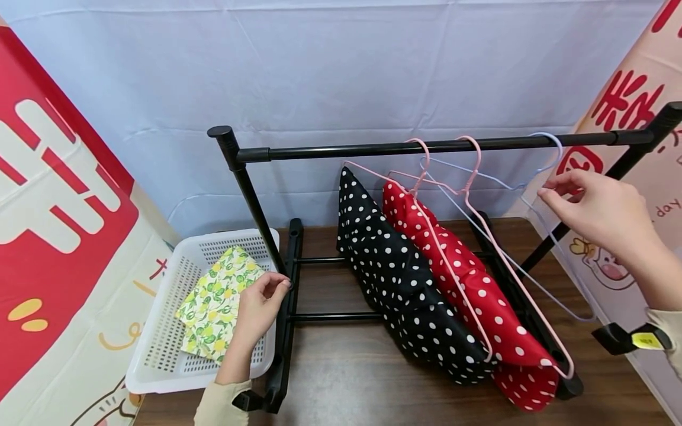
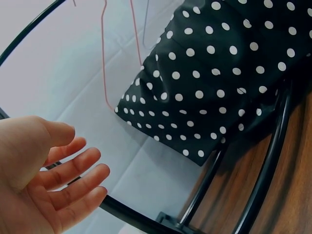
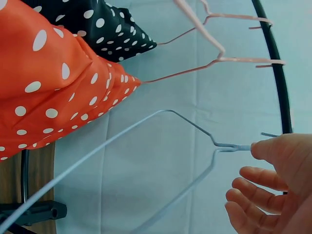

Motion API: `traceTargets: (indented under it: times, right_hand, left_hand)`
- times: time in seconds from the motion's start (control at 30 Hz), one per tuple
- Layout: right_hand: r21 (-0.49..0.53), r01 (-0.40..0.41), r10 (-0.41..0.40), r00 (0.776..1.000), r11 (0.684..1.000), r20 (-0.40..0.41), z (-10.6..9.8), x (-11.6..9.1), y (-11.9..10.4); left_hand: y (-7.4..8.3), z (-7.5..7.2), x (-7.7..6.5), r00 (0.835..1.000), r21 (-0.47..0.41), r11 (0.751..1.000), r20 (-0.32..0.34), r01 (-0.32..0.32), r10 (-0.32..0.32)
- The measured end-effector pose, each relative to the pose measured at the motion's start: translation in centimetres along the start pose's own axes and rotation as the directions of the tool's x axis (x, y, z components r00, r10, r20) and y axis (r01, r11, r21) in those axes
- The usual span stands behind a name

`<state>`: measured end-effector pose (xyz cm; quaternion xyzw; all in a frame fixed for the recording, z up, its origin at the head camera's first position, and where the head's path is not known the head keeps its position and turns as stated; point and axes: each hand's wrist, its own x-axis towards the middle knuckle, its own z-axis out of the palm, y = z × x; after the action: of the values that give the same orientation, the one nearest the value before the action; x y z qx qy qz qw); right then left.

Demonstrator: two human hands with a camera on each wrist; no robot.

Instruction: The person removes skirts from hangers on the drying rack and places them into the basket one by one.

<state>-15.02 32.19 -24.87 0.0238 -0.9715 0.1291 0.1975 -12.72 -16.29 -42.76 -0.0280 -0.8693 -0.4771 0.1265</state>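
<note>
My right hand (image 1: 607, 210) is beside the neck of a pale blue hanger (image 1: 572, 275) hooked on the black rack (image 1: 341, 152). Its thumb overlaps the hanger's neck in the right wrist view, its fingers loosely bent and apart from the thumb; contact is unclear. Low at the rack's left post, my left hand (image 1: 258, 310) is held with loosely bent fingers and nothing in its grasp. Two pink hangers (image 1: 474, 168) on the bar carry a black polka-dot cloth item (image 1: 405, 290) and a red polka-dot one (image 1: 479, 290). The blue hanger is bare.
Left of the rack, a white perforated basket (image 1: 151, 349) holds a folded lemon-print cloth (image 1: 215, 302), partly behind my left hand. The rack's feet stand on a brown wooden table (image 1: 341, 367). A pale cloth backdrop (image 1: 319, 65) hangs behind, with printed panels on both sides.
</note>
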Motion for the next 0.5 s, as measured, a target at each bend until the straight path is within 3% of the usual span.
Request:
traceTargets:
  times: [0.2,0.5]
  right_hand:
    - [-0.007,0.008,-0.008,1.0,1.0,-0.021,-0.6,-0.6,-0.6]
    - [-0.004,0.092,-0.092,0.992,0.996,-0.081,-1.1,-1.2,-2.6]
  left_hand:
    - [0.3,-0.1,0.2,1.0,0.006,1.0,0.003,-0.008,0.008]
    - [1.0,-0.1,0.6,1.0,0.01,1.0,0.006,-0.002,0.002]
